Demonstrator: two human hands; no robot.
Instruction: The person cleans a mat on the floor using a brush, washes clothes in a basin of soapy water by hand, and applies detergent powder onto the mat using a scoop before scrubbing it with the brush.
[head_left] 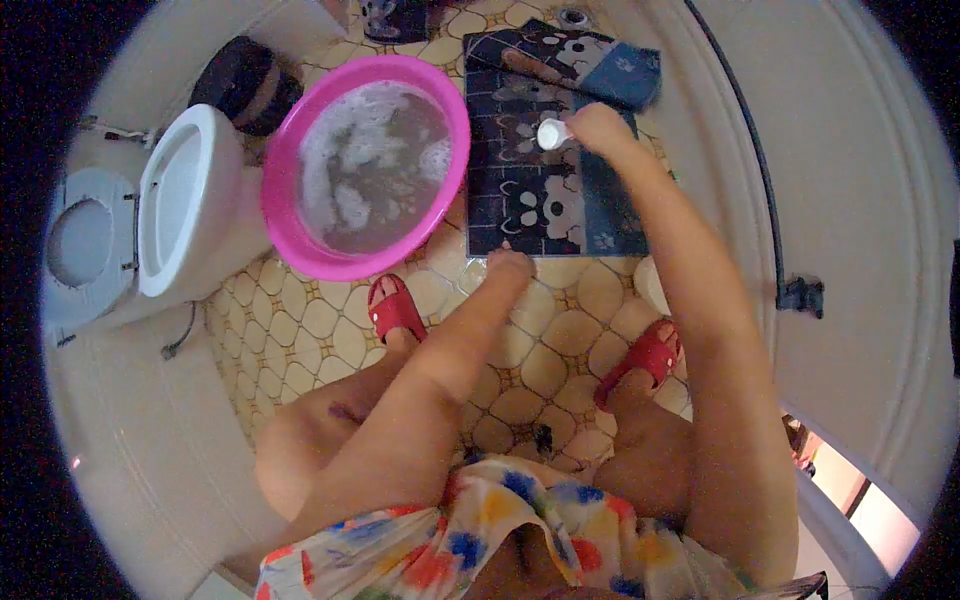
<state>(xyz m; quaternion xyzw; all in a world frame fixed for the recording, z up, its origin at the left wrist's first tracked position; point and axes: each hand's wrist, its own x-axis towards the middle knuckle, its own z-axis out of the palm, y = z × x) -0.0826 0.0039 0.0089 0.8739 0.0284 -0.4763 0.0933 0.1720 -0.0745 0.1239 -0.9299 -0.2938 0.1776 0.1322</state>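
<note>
A dark blue floor mat with cartoon dog faces lies on the tiled floor, its far end folded over. My right hand is closed above the mat around the handle of a small white scoop. The scoop's round bowl points left; its contents are too small to make out. My left hand is at the mat's near left edge, fingers closed on the edge with one digit on top.
A pink basin of cloudy, sudsy water stands left of the mat. Further left are a toilet with its lid up and a dark bin. A black hose runs along the right side. Red slippers are on my feet.
</note>
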